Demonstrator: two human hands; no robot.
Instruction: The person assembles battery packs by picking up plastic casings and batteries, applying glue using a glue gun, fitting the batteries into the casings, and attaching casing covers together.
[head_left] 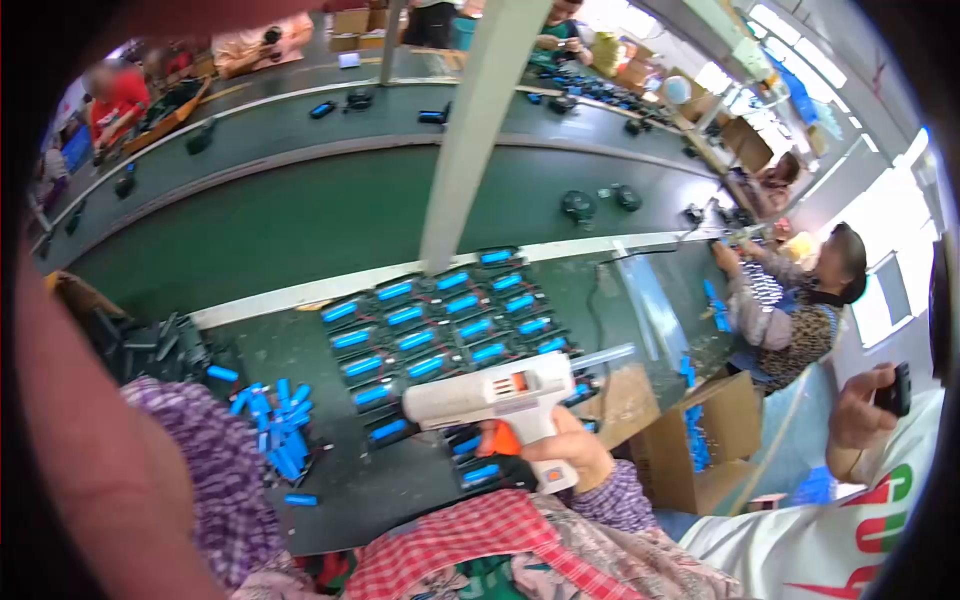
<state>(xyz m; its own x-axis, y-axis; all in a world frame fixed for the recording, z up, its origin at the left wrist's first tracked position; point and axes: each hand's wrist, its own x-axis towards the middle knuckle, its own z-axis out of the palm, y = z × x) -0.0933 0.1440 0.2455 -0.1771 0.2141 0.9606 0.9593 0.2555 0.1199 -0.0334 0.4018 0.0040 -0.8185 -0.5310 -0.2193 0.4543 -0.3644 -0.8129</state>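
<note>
My right hand [570, 448] is wrapped round the handle of a white hot glue gun [495, 390] with an orange trigger. Its nozzle end cannot be made out clearly. Under and behind the gun, black plastic housings [405, 316] lie in rows, each with a blue cylindrical battery in it. My left hand [95, 430] is raised close to the camera, large and blurred along the left edge, and its fingers cannot be made out. Below it, a heap of loose blue batteries [280, 425] lies on the dark table [350, 500], with a single battery [300, 499] apart from it.
Black plastic parts [150, 345] are piled at left. A metal post [470, 130] rises behind the rows, before a green conveyor [300, 205] carrying black parts. At right stand an open cardboard box [700, 450] and a co-worker [800, 310]. Another person's hand [862, 415] holds a dark object.
</note>
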